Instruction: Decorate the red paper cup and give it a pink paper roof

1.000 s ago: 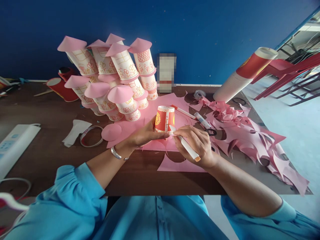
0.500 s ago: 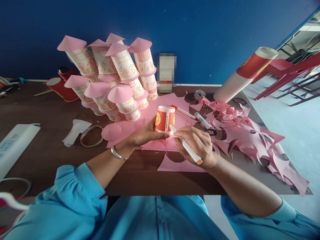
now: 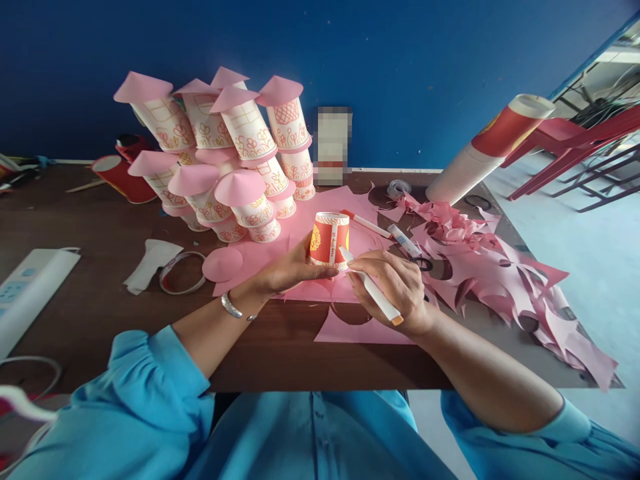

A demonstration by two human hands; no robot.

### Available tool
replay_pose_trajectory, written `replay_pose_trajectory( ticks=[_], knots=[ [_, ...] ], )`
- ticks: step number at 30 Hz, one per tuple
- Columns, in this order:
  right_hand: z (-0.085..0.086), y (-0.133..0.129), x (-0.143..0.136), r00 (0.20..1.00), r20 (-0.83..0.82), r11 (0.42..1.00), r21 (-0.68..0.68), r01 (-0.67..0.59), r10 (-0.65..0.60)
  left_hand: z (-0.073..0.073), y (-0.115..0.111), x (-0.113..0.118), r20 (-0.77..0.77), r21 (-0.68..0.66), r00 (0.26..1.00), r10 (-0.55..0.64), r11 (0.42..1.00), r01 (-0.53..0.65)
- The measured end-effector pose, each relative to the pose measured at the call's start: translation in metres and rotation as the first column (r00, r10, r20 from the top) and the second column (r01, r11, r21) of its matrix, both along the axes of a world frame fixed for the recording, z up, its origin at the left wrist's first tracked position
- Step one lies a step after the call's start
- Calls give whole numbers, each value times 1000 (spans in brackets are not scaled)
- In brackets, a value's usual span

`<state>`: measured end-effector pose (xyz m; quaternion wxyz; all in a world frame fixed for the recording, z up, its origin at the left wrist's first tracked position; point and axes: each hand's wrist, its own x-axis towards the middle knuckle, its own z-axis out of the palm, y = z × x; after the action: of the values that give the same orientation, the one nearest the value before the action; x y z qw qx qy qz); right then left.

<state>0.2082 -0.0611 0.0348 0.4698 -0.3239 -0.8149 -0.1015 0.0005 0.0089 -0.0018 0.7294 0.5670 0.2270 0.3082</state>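
the tip of the white pen (image 3: pixel 377 297) had edged only slightly by the red cup (image 3: pixel 323 248), so the marking seemed barely further along. the left hand (image 3: pixel 295 269) clasped the tapered cup, narrow end up, above smooth pink paper (image 3: pixel 300 227); the right hand (image 3: pixel 395 283) pinched the straight pen. curled, ragged paper scraps (image 3: pixel 515 287) lay further right.

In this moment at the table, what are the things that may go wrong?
The marker in the right hand has its tip at the red cup, so a small slip might leave a stray mark. If the left hand loosened, the cup could turn. The pink-roofed cup towers stand crowded together, so one bump could perhaps topple several.
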Motion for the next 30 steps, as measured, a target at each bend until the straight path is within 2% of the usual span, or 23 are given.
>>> replay_pose_trajectory(
  ticks=[5, 15, 30],
  knots=[
    [1, 1, 0, 1000, -5, 1000, 0, 10, -10, 2, -1, 1, -17, 2, 1000, 19, 1000, -19],
    [2, 2, 0, 1000, 4, 1000, 13, 4, -4, 1, 0, -1, -32, -20, 999, -17, 1000, 17],
    [0, 2, -1, 1000, -4, 1000, 9, 3, -3, -1, -1, 0, 11, -20, 1000, -12, 1000, 13]
  ],
)
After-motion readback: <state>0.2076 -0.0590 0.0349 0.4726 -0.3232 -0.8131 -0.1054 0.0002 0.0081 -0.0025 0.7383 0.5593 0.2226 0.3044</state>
